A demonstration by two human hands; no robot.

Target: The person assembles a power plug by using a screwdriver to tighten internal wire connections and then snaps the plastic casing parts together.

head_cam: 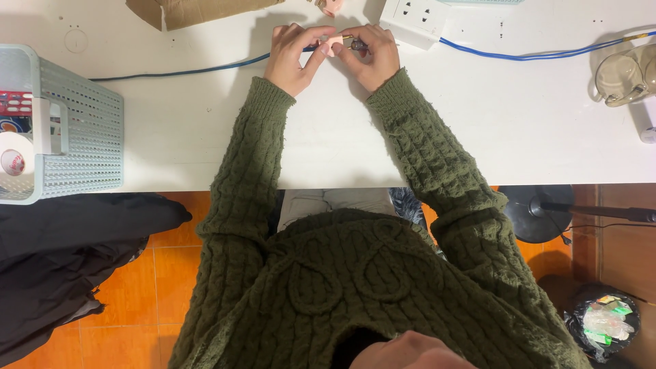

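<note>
Both my hands meet at the far middle of the white table [328, 137]. My left hand [294, 55] pinches the end of a blue cable [205, 68] that runs off to the left. My right hand [372, 55] holds a small dark metal connector piece [357, 44] against that cable end. A small pale pink piece [336, 44] sits between my fingertips. My green knitted sleeves reach forward over the table.
A light blue plastic basket [82, 123] with a tape roll [14, 160] stands at the left edge. A white power strip [413, 15] and a second blue cable [533, 56] lie far right, a glass pot [622, 75] beyond. Cardboard [191, 10] lies far left.
</note>
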